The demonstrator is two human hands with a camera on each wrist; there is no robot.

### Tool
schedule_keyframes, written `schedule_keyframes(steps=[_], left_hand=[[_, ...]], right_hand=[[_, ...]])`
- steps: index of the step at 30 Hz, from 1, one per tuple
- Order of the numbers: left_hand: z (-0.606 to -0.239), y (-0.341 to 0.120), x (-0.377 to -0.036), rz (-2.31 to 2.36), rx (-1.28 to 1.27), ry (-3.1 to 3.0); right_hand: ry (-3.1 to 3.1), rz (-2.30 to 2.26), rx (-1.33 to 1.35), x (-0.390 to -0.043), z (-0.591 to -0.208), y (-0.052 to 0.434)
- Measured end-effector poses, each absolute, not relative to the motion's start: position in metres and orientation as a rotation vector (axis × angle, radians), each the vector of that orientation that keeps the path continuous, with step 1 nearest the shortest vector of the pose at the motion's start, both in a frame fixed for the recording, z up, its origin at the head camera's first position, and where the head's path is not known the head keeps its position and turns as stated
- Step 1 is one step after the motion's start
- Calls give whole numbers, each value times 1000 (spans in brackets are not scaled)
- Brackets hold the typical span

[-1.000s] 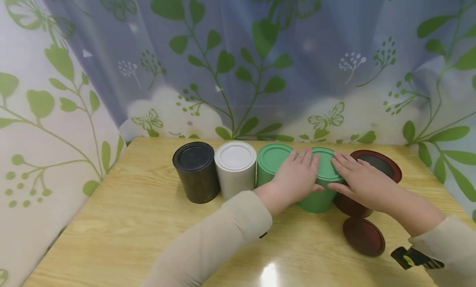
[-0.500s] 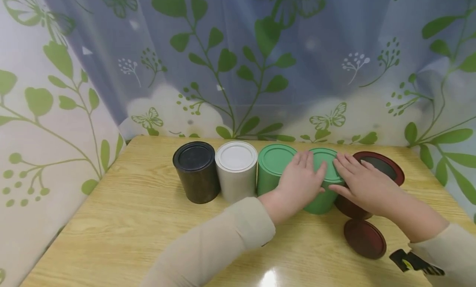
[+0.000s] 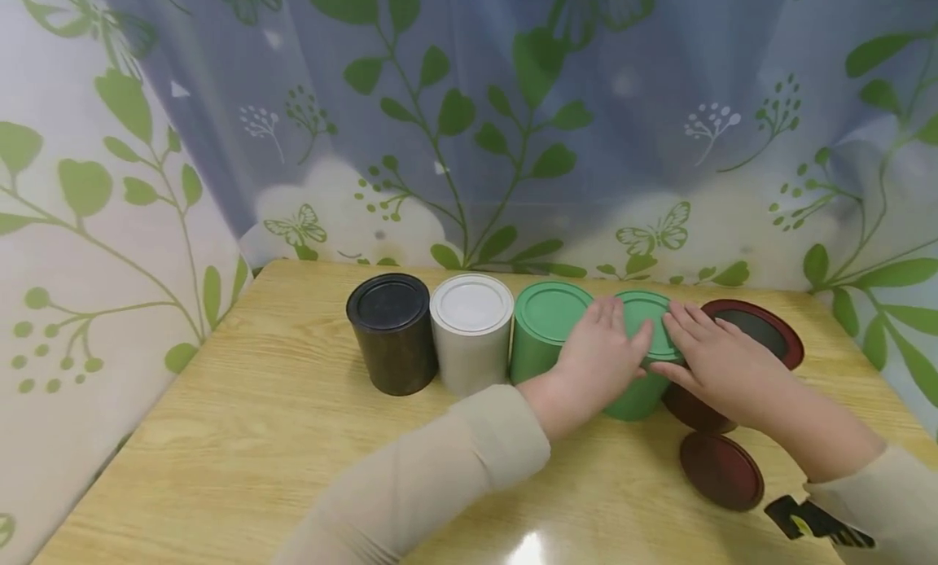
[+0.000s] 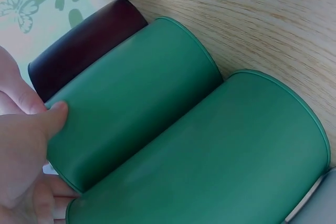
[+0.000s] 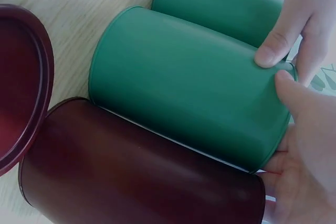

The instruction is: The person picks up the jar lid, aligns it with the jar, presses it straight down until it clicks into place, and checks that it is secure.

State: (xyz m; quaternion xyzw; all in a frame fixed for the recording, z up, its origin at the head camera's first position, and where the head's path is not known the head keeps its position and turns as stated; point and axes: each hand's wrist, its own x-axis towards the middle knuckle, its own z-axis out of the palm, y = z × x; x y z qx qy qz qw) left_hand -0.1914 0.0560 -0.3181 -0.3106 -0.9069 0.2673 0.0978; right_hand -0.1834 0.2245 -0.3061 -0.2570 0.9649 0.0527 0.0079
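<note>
Two green cans stand side by side in a row; the left one [image 3: 535, 357] has its lid on, and so does the right one [image 3: 633, 394]. My left hand [image 3: 597, 361] grips the upper left edge of the right green can, its thumb pressed on the front below the lid. On the opposite edge my right hand [image 3: 721, 370] holds the same can, thumb in front, fingers along the lid's right side. Close against that can is a dark red can [image 5: 142, 166], partly hidden by my right hand. A dark red lid [image 3: 721, 471] lies in front of it.
To the left in the row come a white can [image 3: 472, 349] and a black can [image 3: 394, 345], both lidded. Everything stands toward the back of the wooden table [image 3: 242, 435]. A leaf-patterned curtain [image 3: 484, 142] hangs behind the table's far edge.
A finger of my left hand has shifted right, further over the right green can's lid. My right hand stays nearly in place. The head view has moved slightly.
</note>
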Motion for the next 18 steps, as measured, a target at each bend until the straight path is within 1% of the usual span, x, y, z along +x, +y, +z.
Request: schedule_keyframes(steps=[8, 18], left_hand=[[-315, 56, -191, 815, -932, -2710], [-314, 52, -194, 659, -961, -2724]], right_hand=[[3041, 112, -815, -182, -309, 225], [3054, 66, -826, -184, -308, 227]])
